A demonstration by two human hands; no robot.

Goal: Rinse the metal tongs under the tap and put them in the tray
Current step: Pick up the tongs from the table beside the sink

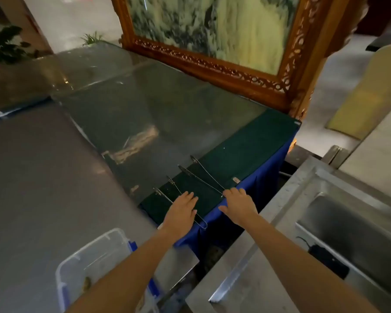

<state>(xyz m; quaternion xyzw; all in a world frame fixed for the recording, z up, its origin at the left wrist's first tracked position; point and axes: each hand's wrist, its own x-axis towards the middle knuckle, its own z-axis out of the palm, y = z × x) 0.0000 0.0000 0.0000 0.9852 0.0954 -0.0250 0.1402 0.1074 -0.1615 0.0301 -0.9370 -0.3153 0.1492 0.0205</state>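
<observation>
Two metal tongs lie on a glass-topped table with a dark green cloth [239, 152]. The left tongs [165, 195] run under my left hand [181, 213], which rests flat on them with fingers spread; their looped end [202, 224] sticks out near the table edge. The right tongs [203, 175] fan away from my right hand [238, 203], whose fingers touch their joined end at the table's front edge. Neither pair is lifted. A clear plastic tray with blue clips [95, 260] sits at the lower left.
A steel sink [348, 222] with a dark object in its basin stands at the right, its rim [280, 199] close to my right arm. A blue skirt [266, 177] hangs from the table. A carved wooden frame [212, 66] stands behind. A grey counter [32, 177] lies left.
</observation>
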